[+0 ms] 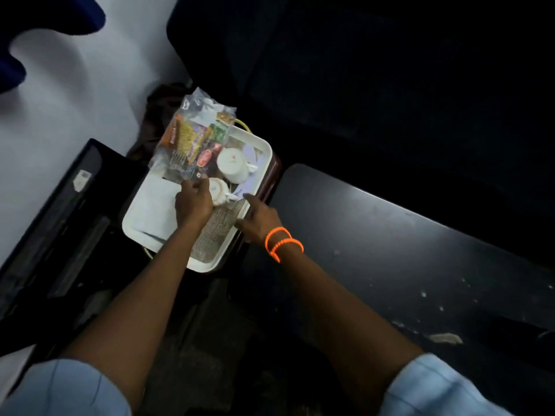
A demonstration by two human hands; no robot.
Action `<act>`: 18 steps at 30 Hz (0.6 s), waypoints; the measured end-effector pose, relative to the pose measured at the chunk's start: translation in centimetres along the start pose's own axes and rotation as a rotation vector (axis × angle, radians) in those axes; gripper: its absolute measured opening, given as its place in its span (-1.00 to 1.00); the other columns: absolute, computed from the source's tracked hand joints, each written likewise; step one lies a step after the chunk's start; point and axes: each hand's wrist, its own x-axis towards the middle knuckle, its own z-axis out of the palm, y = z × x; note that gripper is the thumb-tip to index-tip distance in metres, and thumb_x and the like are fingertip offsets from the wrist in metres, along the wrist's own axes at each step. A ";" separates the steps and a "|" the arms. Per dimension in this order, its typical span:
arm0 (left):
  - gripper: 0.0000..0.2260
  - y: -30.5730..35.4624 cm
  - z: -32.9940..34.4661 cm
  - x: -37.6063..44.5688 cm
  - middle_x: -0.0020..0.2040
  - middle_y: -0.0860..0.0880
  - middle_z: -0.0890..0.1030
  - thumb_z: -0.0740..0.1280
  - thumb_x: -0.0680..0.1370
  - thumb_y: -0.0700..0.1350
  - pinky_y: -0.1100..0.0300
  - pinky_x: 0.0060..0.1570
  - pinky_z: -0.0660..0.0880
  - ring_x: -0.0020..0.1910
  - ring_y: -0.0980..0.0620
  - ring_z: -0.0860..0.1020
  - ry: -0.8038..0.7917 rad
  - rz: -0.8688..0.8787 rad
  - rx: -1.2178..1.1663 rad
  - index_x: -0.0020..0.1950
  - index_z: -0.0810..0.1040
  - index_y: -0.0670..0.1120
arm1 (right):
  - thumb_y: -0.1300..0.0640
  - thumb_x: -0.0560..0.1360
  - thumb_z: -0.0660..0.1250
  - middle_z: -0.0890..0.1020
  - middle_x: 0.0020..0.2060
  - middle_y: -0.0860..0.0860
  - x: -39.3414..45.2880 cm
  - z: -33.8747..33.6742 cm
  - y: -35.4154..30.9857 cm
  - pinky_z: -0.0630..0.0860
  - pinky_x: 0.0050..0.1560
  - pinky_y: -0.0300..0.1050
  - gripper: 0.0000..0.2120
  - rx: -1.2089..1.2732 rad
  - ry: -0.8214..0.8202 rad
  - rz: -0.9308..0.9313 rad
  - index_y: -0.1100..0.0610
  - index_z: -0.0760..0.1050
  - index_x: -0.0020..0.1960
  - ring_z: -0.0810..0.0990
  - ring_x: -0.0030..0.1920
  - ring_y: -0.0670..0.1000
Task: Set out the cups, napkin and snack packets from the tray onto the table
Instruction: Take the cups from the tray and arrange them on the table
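Observation:
A white tray (136, 219) rests on a dark stool in the middle of the head view. My left hand (193, 201) grips the near edge of a clear bag of snack packets (187, 139), which covers the tray's far left part. Two white cups lie on the tray: one (232, 164) upside down at the far right, a smaller one (218, 191) tipped beside my left hand. A white napkin (154, 205) lies at the tray's left, a woven mat (217, 228) at its near right. My right hand (259, 219), orange beads at the wrist, rests on the tray's right rim, index finger extended.
A long dark table (405, 244) with pale scuffs runs to the right of the tray. A black case or furniture piece (69, 211) stands at the left against a white wall. Dark seating fills the back. The floor below is dim.

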 end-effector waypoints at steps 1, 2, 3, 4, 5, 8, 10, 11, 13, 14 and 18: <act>-0.51 -0.1 -0.2 0.4 0.29 -0.26 0.61 0.14 0.65 0.25 -0.07 0.22 0.52 0.22 -0.30 0.58 -0.046 -0.022 -0.040 0.32 0.52 -0.10 | 0.13 0.45 0.46 0.65 0.15 0.21 1.0 0.2 -0.6 0.67 0.06 0.10 -0.33 -0.010 -0.017 0.023 0.03 0.32 0.51 0.70 0.02 0.24; -0.50 -0.3 -0.4 0.8 0.27 -0.23 0.62 0.13 0.63 0.28 -0.12 0.14 0.61 0.13 -0.29 0.64 -0.085 -0.064 -0.113 0.33 0.52 -0.06 | 0.13 0.45 0.45 0.64 0.17 0.21 1.8 0.4 -1.0 0.68 0.03 0.10 -0.35 -0.013 -0.025 0.044 0.05 0.33 0.49 0.70 0.02 0.24; -0.50 -0.3 -0.6 1.2 0.24 -0.22 0.63 0.13 0.63 0.29 -0.17 0.00 0.67 0.02 -0.28 0.68 -0.125 -0.122 -0.203 0.34 0.51 -0.04 | 0.14 0.46 0.44 0.64 0.16 0.21 2.6 0.5 -1.3 0.69 -0.02 0.10 -0.42 0.002 -0.034 0.064 0.08 0.38 0.45 0.71 -0.01 0.24; -0.50 -0.5 -0.7 1.5 0.21 -0.22 0.64 0.13 0.63 0.29 -0.17 -0.14 0.70 -0.07 -0.27 0.71 -0.170 -0.174 -0.288 0.36 0.50 -0.03 | 0.14 0.47 0.42 0.66 0.14 0.19 3.2 0.7 -1.6 0.70 -0.05 0.10 -0.50 0.018 -0.048 0.082 0.10 0.45 0.39 0.72 -0.04 0.23; -0.50 -0.6 -0.9 1.9 0.18 -0.23 0.64 0.14 0.63 0.29 -0.15 -0.24 0.70 -0.13 -0.27 0.72 -0.207 -0.206 -0.345 0.37 0.49 -0.03 | 0.12 0.48 0.41 0.69 0.11 0.19 3.7 0.9 -1.9 0.69 -0.04 0.10 -0.60 0.021 -0.058 0.087 0.12 0.52 0.32 0.72 -0.06 0.23; -0.50 -1.1 -1.2 2.1 0.15 -0.27 0.66 0.14 0.65 0.28 -0.14 -0.32 0.68 -0.13 -0.30 0.73 -0.246 -0.259 -0.453 0.28 0.53 -0.10 | 0.08 0.48 0.36 0.75 -0.13 0.19 3.9 1.7 -2.2 0.65 0.07 0.09 -0.77 0.014 -0.016 0.082 0.18 0.68 0.05 0.73 -0.08 0.20; -0.50 -1.6 -1.1 1.6 0.16 -0.26 0.67 0.18 0.64 0.30 -0.18 -0.29 0.69 -0.03 -0.29 0.71 -0.207 -0.296 -0.568 0.16 0.58 -0.12 | 0.06 0.48 0.32 0.74 -0.21 0.17 3.1 2.3 -1.7 0.64 0.08 0.02 -0.77 0.085 0.029 0.098 0.16 0.69 -0.05 0.73 -0.09 0.14; -0.47 -1.8 -1.1 1.1 0.17 -0.24 0.66 0.21 0.62 0.33 -0.22 -0.25 0.69 0.01 -0.28 0.70 -0.160 -0.295 -0.602 0.14 0.60 -0.12 | 0.04 0.48 0.31 0.74 -0.21 0.16 2.4 2.5 -1.6 0.64 0.06 -0.01 -0.76 0.140 0.044 0.107 0.15 0.69 -0.07 0.73 -0.09 0.13; -0.47 -2.2 -1.2 -0.3 0.12 -0.18 0.67 0.31 0.53 0.40 -0.24 -0.19 0.70 0.03 -0.22 0.69 -0.053 -0.238 -0.599 0.04 0.64 -0.07 | -0.01 0.48 0.29 0.75 -0.16 0.14 1.2 2.7 -1.2 0.59 -0.16 -0.06 -0.75 0.313 0.069 0.139 0.11 0.68 -0.13 0.74 -0.14 0.18; -0.50 -2.4 -1.2 -1.2 0.06 -0.15 0.69 0.37 0.46 0.42 -0.22 -0.14 0.70 0.03 -0.19 0.69 -0.010 -0.196 -0.570 -0.05 0.64 -0.03 | -0.03 0.47 0.28 0.75 -0.17 0.14 0.5 2.8 -1.0 0.50 -0.31 -0.12 -0.75 0.421 0.084 0.164 0.07 0.67 -0.17 0.74 -0.18 0.20; -0.55 -2.9 0.6 -5.5 -0.10 -0.07 0.74 0.58 0.29 0.30 0.00 -0.11 0.67 -0.13 -0.04 0.72 -0.077 -0.094 -0.623 -0.07 0.63 0.00 | -0.27 0.47 0.28 0.72 -0.32 0.16 -2.5 2.4 1.9 0.34 -0.50 -0.25 -0.58 0.631 0.171 0.218 0.05 0.69 -0.16 0.69 -0.32 0.12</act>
